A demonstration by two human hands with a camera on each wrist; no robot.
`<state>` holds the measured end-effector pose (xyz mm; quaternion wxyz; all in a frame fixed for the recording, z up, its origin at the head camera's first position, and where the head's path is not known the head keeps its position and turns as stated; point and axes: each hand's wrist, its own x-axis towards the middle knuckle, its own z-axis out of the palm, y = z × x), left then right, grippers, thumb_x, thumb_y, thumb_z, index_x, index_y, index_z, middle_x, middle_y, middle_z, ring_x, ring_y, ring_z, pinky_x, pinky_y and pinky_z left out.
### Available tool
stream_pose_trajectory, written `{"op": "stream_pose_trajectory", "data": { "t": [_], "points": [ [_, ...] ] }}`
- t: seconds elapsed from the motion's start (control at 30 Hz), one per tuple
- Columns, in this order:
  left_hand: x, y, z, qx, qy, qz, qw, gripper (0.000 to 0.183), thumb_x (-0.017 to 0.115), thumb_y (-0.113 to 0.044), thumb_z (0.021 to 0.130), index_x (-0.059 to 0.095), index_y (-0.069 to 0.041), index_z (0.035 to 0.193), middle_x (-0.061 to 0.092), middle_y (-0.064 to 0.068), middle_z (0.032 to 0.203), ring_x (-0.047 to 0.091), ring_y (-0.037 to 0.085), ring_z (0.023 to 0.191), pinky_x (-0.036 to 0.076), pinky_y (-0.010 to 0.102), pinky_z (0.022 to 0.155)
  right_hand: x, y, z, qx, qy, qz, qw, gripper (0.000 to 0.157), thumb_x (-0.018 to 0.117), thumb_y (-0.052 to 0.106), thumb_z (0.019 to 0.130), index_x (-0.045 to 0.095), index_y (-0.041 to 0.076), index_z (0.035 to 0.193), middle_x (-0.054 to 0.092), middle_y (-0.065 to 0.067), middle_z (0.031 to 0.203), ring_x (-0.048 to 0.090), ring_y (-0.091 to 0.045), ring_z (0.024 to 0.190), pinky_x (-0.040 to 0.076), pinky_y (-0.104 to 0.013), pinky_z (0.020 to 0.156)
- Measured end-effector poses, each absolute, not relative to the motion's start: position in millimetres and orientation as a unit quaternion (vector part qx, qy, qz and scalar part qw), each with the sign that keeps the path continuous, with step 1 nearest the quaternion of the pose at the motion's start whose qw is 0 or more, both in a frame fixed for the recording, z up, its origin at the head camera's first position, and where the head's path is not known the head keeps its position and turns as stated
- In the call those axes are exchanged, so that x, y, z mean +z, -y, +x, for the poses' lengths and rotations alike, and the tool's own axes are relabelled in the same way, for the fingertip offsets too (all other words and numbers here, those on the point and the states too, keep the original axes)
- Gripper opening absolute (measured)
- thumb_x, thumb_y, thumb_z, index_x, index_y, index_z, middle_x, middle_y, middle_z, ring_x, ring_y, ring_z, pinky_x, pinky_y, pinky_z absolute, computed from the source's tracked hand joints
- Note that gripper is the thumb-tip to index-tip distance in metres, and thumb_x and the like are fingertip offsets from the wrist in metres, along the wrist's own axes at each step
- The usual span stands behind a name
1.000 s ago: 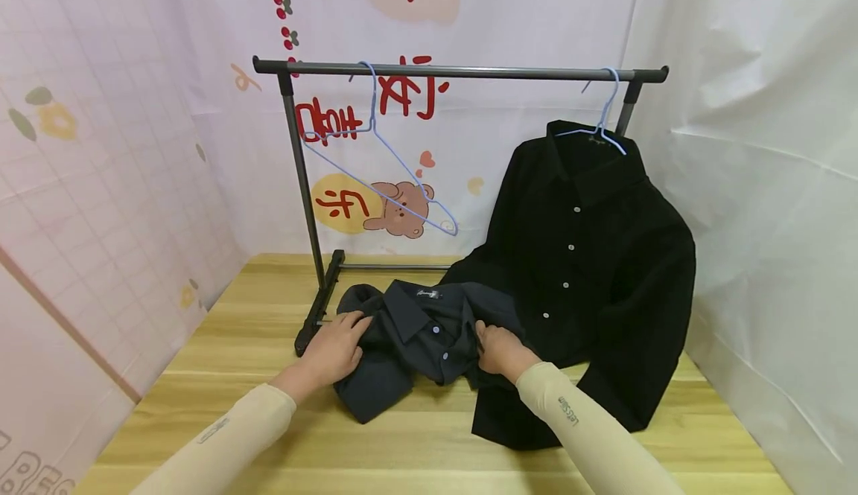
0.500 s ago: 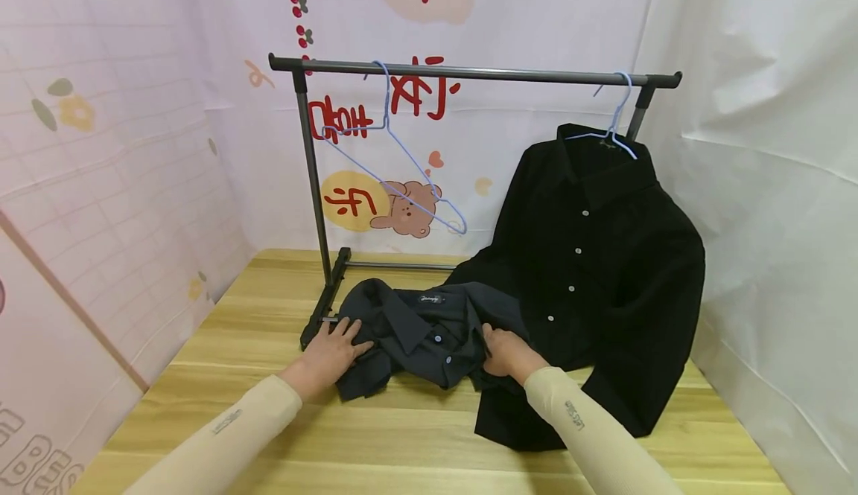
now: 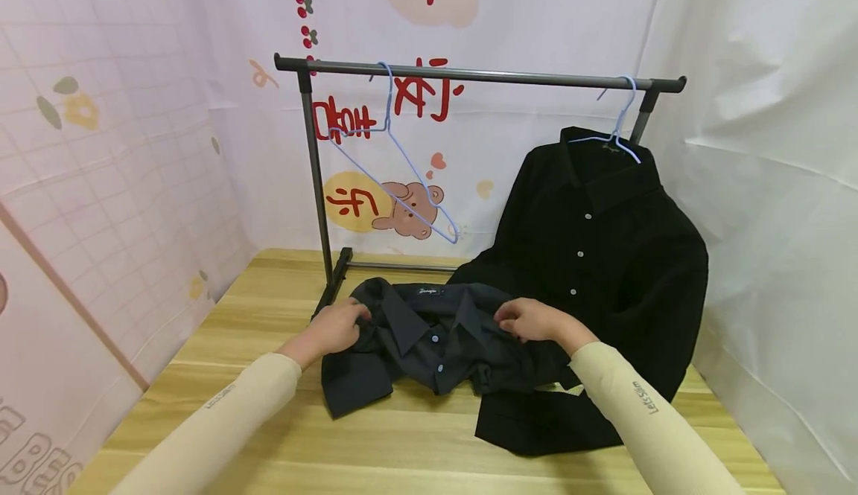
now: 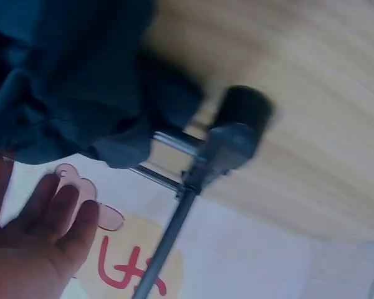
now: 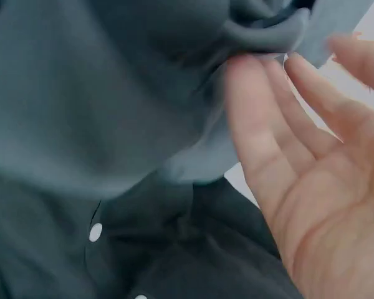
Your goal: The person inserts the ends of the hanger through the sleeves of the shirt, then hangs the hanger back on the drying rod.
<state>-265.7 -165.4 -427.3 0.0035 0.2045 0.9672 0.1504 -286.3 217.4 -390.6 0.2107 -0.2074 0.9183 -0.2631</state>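
A dark grey button shirt [image 3: 418,346] lies bunched on the wooden table, its collar spread and facing the viewer. Over its left shoulder is my left hand [image 3: 338,325], fingers loosely bent. In the left wrist view the fingers [image 4: 81,230] lie just beside the cloth, with nothing plainly gripped. My right hand [image 3: 532,321] is at the shirt's right shoulder, beside the collar. Seen from the right wrist, its fingers [image 5: 252,106] are fairly straight, and the fingertips brush or nearly touch the fabric. Contact is hard to tell there.
Behind the shirt stands a dark metal rack [image 3: 482,76]. A light blue hanger [image 3: 409,156] hangs bare at its left. On the right, a black shirt [image 3: 623,257] hangs on another blue hanger [image 3: 620,115], its lower part spread over the table [image 3: 402,450].
My right hand has let go of the shirt front and moved up and right to the shoulder. The collar's right side now lies spread. My left hand has shifted slightly along the left shoulder.
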Motion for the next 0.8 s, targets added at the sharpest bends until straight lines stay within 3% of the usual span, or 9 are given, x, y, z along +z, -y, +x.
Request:
{"op": "stream_pose_trajectory", "data": {
  "t": [0.13,0.23,0.3,0.4,0.47,0.57,0.63,0.7,0.8],
  "points": [
    [-420,146,-275,0.263,-0.952,0.155,0.024,0.058,0.056,-0.019,0.102,0.033,0.0,0.152,0.041,0.025,0.148,0.044,0.042,0.133,0.039,0.054,0.104,-396,-201,-291,-0.267,-0.93,-0.179,0.181,0.076,0.069,0.043,0.092,0.041,-0.003,0.147,0.051,-0.019,0.14,0.051,-0.033,0.125,0.039,-0.05,0.105],
    [-422,131,-277,0.317,-0.938,0.121,0.068,0.078,0.061,-0.029,0.1,0.017,-0.001,0.157,0.034,0.027,0.153,0.036,0.042,0.139,0.032,0.056,0.109,-408,-182,-288,-0.256,-0.938,-0.151,0.176,0.1,0.076,0.055,0.082,0.033,-0.003,0.151,0.04,-0.021,0.151,0.039,-0.036,0.138,0.029,-0.053,0.112],
    [-426,123,-276,0.329,-0.935,0.114,0.075,0.078,0.065,-0.028,0.098,0.022,0.001,0.156,0.038,0.026,0.151,0.038,0.041,0.137,0.035,0.054,0.108,-416,-172,-285,-0.247,-0.947,-0.136,0.154,0.099,0.079,0.055,0.079,0.039,-0.003,0.148,0.044,-0.021,0.148,0.043,-0.036,0.134,0.032,-0.052,0.11],
    [-430,114,-275,0.344,-0.93,0.123,0.042,0.062,0.07,-0.022,0.095,0.044,0.001,0.146,0.048,0.021,0.144,0.045,0.038,0.133,0.04,0.051,0.104,-422,-161,-281,-0.228,-0.962,-0.116,0.095,0.086,0.082,0.053,0.076,0.051,-0.001,0.135,0.057,-0.018,0.134,0.054,-0.034,0.12,0.041,-0.049,0.102],
    [-431,112,-275,0.358,-0.924,0.134,0.001,0.042,0.071,-0.019,0.094,0.06,-0.001,0.13,0.057,0.016,0.131,0.054,0.034,0.12,0.046,0.047,0.095,-424,-158,-280,-0.221,-0.968,-0.109,0.048,0.073,0.083,0.049,0.076,0.059,0.001,0.125,0.063,-0.015,0.123,0.059,-0.033,0.111,0.045,-0.049,0.096],
    [-433,113,-275,0.389,-0.91,0.135,-0.046,0.015,0.072,-0.017,0.093,0.063,-0.009,0.103,0.061,0.007,0.101,0.058,0.026,0.09,0.046,0.041,0.076,-423,-159,-281,-0.229,-0.967,-0.11,0.003,0.056,0.082,0.045,0.079,0.067,0.003,0.113,0.068,-0.012,0.11,0.062,-0.034,0.102,0.048,-0.049,0.087],
    [-435,115,-274,0.408,-0.902,0.13,-0.05,0.015,0.071,-0.015,0.093,0.057,-0.012,0.092,0.057,0.004,0.087,0.053,0.022,0.075,0.042,0.038,0.068,-420,-162,-282,-0.249,-0.961,-0.12,0.01,0.056,0.082,0.043,0.08,0.067,0.005,0.118,0.068,-0.011,0.114,0.061,-0.033,0.105,0.048,-0.049,0.09],
    [-437,116,-273,0.418,-0.899,0.123,-0.042,0.019,0.072,-0.014,0.092,0.054,-0.013,0.088,0.056,0.005,0.081,0.054,0.023,0.071,0.042,0.037,0.066,-417,-164,-284,-0.298,-0.945,-0.128,0.047,0.059,0.083,0.04,0.08,0.065,0.006,0.124,0.066,-0.01,0.119,0.059,-0.03,0.107,0.046,-0.047,0.094],
    [-439,117,-272,0.417,-0.899,0.132,-0.036,0.023,0.074,-0.013,0.091,0.053,-0.012,0.082,0.065,0.006,0.101,0.062,0.025,0.093,0.049,0.038,0.081,-412,-167,-288,-0.376,-0.911,-0.133,0.108,0.063,0.084,0.038,0.079,0.06,0.007,0.129,0.063,-0.007,0.121,0.057,-0.025,0.105,0.045,-0.044,0.095]
  ]
}}
